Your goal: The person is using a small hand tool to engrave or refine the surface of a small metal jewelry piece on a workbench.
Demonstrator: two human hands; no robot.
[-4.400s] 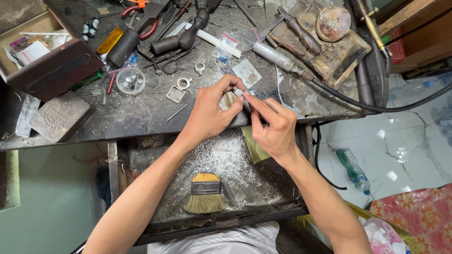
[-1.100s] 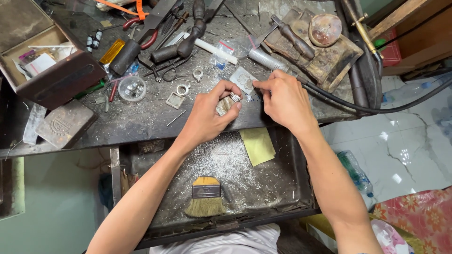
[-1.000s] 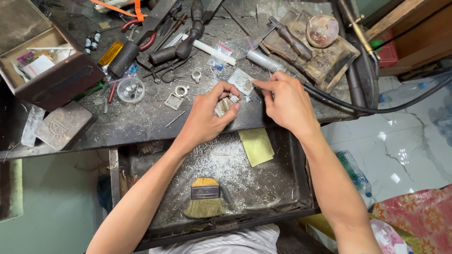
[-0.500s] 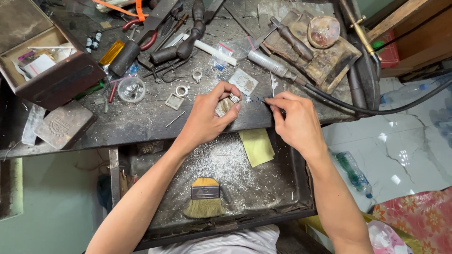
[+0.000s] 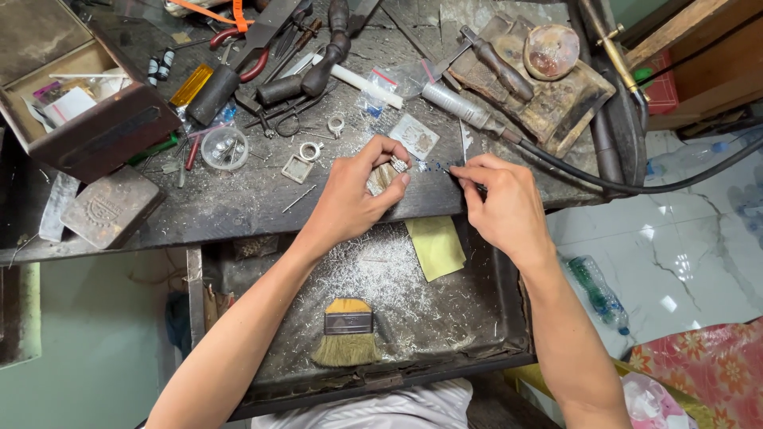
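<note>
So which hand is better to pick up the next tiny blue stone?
Probably the right hand: its fingertips are pinched beside the blue stones on the bench. The left hand is busy pinching a small metal piece.

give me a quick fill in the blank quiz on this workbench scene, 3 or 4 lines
1. The left hand pinches a small silvery piece at the edge of the ____.
2. In the open drawer, among metal filings, lies a flat ____ with pale bristles.
3. Beside the right hand, a folded ____ cloth lies in the drawer.
4. The right hand pinches a thin tool whose tip points at the ____ hand.

Missing words: workbench; brush; yellow; left
</note>
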